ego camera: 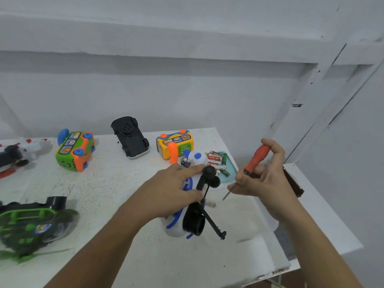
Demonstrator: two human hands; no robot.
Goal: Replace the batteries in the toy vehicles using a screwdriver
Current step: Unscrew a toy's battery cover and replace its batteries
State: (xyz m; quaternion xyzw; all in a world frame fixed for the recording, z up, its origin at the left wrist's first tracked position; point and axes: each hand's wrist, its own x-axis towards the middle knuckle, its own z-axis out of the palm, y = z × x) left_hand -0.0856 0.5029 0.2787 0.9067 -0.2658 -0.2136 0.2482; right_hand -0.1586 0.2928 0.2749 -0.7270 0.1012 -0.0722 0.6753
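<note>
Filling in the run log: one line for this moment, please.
left hand: grips white-and-blue plastic toy vehicle | right hand: holds orange-handled screwdriver, tip off toy | batteries: in pale teal tray

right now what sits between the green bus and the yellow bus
In the head view, an upturned black toy car lies between them, slightly farther back.

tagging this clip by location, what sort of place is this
Likely a bare indoor room used as a makeshift repair bench: a white table against plain white walls, several toy vehicles laid out on it, and a tray of loose batteries.
</note>
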